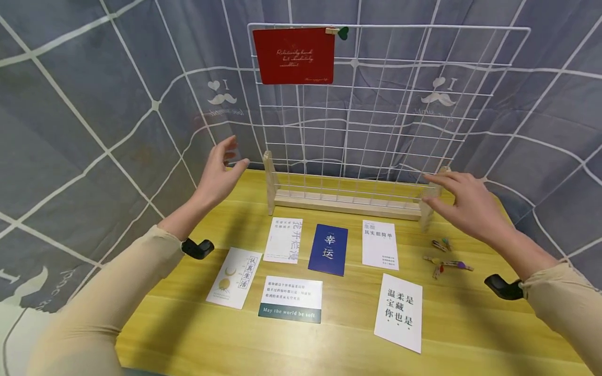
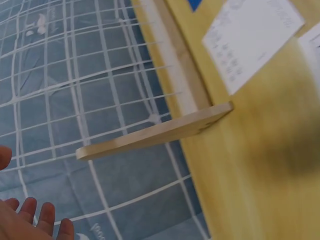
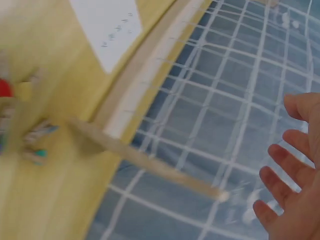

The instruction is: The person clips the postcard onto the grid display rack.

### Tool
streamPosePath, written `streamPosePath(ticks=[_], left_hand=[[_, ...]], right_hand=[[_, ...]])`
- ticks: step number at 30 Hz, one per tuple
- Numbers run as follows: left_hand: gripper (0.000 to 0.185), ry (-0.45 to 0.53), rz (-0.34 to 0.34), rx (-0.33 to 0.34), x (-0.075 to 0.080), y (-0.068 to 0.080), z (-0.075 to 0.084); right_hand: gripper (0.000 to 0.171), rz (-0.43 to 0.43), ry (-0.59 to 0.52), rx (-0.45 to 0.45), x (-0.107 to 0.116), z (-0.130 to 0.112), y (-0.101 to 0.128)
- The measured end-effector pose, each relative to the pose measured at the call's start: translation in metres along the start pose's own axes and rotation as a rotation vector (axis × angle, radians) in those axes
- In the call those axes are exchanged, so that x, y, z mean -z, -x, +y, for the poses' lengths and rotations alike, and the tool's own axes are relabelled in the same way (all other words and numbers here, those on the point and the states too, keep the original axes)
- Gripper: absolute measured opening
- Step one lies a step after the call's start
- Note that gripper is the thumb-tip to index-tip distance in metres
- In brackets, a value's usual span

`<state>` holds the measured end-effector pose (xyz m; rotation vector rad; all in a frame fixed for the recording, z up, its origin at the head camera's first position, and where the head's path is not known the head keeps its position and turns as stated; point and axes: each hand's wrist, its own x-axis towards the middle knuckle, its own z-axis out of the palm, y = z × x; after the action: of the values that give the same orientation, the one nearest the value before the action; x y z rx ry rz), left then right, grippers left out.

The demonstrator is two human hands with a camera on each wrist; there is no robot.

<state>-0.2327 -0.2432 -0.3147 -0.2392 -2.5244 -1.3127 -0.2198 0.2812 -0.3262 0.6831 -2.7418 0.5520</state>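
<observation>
A white wire grid rack (image 1: 395,25) stands upright at the back of the table, set in a wooden base (image 1: 348,204). Beside its left wooden foot (image 1: 270,183) my left hand (image 1: 220,175) hovers with fingers spread and nothing in them. My right hand (image 1: 465,203) is raised near the right wooden foot (image 3: 150,162), its fingers loosely bent and holding nothing. On the grid's upper left hangs a red card (image 1: 293,57), held by a small wooden clothespin with a green heart (image 1: 343,33).
Several cards lie on the yellow wood-grain table (image 1: 338,344), among them a dark blue card (image 1: 328,250) and a green-and-white card (image 1: 290,299). More small clothespins (image 1: 447,263) lie at the right. A grey curtain (image 1: 94,104) with white lines hangs behind and at both sides.
</observation>
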Motion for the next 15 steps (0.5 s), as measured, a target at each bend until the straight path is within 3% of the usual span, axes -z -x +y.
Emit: streamPosePath(ticks=[9, 15], left_hand=[[0.074, -0.13, -0.16, -0.009, -0.017, 0.026, -0.027], [0.078, -0.194, -0.256, -0.033, -0.027, 0.032, -0.034]], right_hand=[[0.057, -0.067, -0.006, -0.077, -0.022, 0.035, 0.039], [0.06, -0.108, -0.01, -0.143, -0.028, 0.053, 0.056]])
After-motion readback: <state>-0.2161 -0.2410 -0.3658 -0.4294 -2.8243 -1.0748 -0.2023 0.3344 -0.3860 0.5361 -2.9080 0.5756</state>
